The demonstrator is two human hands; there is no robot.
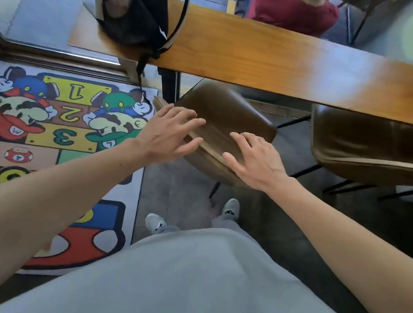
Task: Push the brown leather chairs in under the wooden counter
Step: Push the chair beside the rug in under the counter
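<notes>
Head-worn camera looks steeply down, close over the counter [291, 70].

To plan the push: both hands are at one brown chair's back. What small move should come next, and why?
Probably push the brown leather chair forward: left hand and right hand lie open on its backrest, which stands out from the wooden counter.

Right chair [376, 151] cut by frame edge; bag [132, 13] top cropped.
</notes>
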